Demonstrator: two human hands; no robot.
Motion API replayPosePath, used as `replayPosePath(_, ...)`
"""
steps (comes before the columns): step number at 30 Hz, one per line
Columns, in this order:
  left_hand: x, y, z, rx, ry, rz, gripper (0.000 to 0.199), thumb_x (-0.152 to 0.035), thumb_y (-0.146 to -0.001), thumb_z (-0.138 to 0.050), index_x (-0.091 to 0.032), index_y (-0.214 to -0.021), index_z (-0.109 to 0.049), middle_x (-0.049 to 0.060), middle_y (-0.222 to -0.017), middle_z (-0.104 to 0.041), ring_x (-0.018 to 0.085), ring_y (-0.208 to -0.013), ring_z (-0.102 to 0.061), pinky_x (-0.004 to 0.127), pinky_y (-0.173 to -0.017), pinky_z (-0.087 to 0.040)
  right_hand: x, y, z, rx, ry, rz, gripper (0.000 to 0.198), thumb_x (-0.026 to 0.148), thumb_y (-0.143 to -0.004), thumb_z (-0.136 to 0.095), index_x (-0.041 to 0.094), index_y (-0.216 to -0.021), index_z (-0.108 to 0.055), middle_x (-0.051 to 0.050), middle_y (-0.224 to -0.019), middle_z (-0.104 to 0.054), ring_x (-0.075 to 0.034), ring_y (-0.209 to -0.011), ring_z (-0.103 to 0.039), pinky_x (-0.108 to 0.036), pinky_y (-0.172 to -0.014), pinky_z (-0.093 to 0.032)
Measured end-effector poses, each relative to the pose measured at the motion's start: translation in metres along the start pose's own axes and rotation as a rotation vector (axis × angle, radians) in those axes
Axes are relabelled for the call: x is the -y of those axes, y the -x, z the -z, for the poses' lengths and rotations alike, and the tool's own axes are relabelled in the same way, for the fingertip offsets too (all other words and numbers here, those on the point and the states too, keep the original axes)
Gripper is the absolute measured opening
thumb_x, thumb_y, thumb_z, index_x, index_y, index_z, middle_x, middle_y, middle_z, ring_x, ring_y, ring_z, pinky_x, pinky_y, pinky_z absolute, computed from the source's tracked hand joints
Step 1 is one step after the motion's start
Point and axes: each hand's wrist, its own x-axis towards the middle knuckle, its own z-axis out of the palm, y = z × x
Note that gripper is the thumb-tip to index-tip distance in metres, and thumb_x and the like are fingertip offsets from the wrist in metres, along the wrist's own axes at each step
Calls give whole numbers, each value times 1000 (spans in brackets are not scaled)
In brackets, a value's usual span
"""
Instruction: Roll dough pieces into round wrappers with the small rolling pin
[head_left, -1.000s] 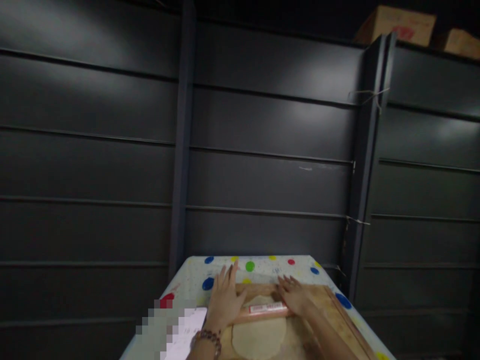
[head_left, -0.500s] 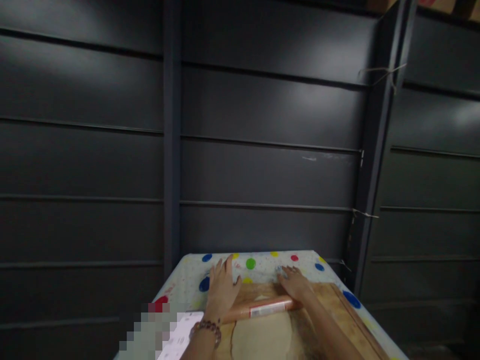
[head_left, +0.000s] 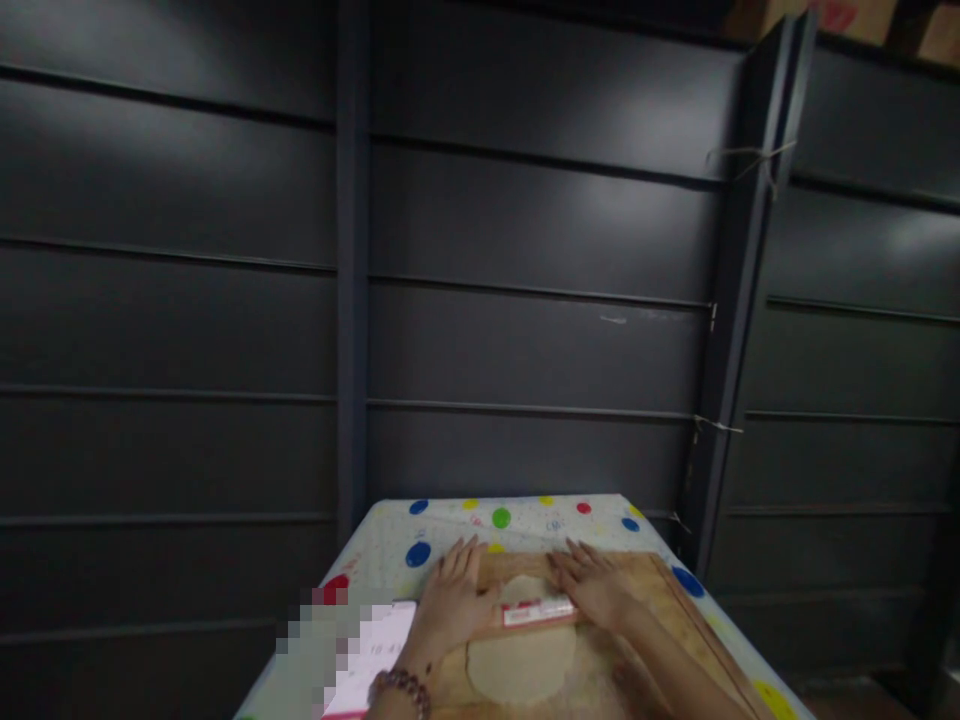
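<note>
A wooden rolling pin (head_left: 536, 612) with a red and white label lies across a flat round sheet of dough (head_left: 521, 665). Dough shows on both its near and far sides. My left hand (head_left: 457, 600), with a beaded bracelet at the wrist, rests flat over the pin's left end, fingers stretched forward. Over the right end lies my right hand (head_left: 592, 588), its fingers also extended. Both palms press on the pin without wrapping round it. Beneath everything is a wooden board (head_left: 652, 600).
A white tablecloth (head_left: 525, 540) with coloured dots covers the table. Left of my left wrist lies a lit phone (head_left: 382, 650), partly hidden by a blurred patch. A dark panelled wall (head_left: 525, 350) rises behind the table's far edge. Cardboard boxes (head_left: 840, 18) sit at the top right.
Both hands now lie lower and flatter on the rolling pin. The pin sits further onto the dough, with more dough showing beyond it. The view has shifted slightly.
</note>
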Motion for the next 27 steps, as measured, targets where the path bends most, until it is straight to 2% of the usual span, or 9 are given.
replayPosePath(3,-6,13,8,43,9,-20,64,-40,-93,-36,-4,-145,-43,17,-153,-42,28,-144,-34,44,-120,-26,13,18,-1,-87,-23,-52,49,24,-101,-28,20,-145,-49,-8,-151,-44,-28,-145,-29,-50,-120,-22)
replayPosePath(6,-8,23,9,20,48,-77,57,-36,-93,-37,-9,-142,-49,13,-150,-48,26,-143,-37,43,-120,-28,23,36,-2,-172,-74,-117,51,29,-102,-22,22,-143,-52,-7,-150,-46,-26,-144,-32,-49,-120,-21)
replayPosePath(11,-12,35,14,-2,80,-168,52,-25,-88,-44,-26,-138,-55,3,-148,-52,23,-140,-41,44,-119,-30,26,53,10,-36,-125,-44,52,31,-100,-29,17,-148,-44,-11,-154,-40,-26,-145,-29,-47,-120,-22)
replayPosePath(15,-20,40,19,-50,21,-149,51,-24,-88,-44,-30,-136,-58,2,-148,-52,27,-142,-39,53,-121,-23,35,38,31,64,-125,-30,57,28,-96,-39,11,-150,-38,-16,-159,-26,-30,-148,-16,-49,-120,-19)
replayPosePath(18,-22,39,20,-12,-18,-108,54,-25,-87,-45,-28,-141,-54,5,-153,-45,29,-144,-33,54,-121,-20,50,13,31,-31,-151,-44,59,28,-94,-45,18,-151,-38,-12,-162,-17,-29,-150,-11,-50,-120,-17)
replayPosePath(20,-20,37,22,35,-33,-119,56,-26,-89,-41,-26,-145,-49,6,-157,-38,28,-147,-27,53,-122,-17,61,-3,22,-61,-183,-28,54,31,-96,-42,22,-150,-41,-9,-161,-24,-27,-150,-12,-48,-120,-15)
replayPosePath(23,-17,30,28,144,-29,-195,59,-28,-91,-35,-23,-149,-41,6,-160,-30,26,-150,-19,54,-122,-13,71,-17,6,-31,-205,-24,50,36,-100,-35,26,-148,-43,-5,-157,-36,-25,-149,-16,-49,-120,-16)
replayPosePath(25,-17,21,29,223,-9,-244,64,-26,-88,-37,-20,-151,-36,8,-161,-27,26,-150,-17,55,-122,-13,74,-18,0,-34,-197,-19,49,34,-101,-32,27,-148,-44,-5,-157,-37,-26,-149,-17,-50,-120,-16)
replayPosePath(27,-21,11,25,244,27,-258,69,-22,-83,-40,-19,-152,-35,8,-161,-27,25,-150,-19,53,-122,-14,75,-15,-2,-44,-181,-5,50,29,-100,-29,24,-148,-43,-6,-157,-35,-26,-149,-16,-50,-120,-16)
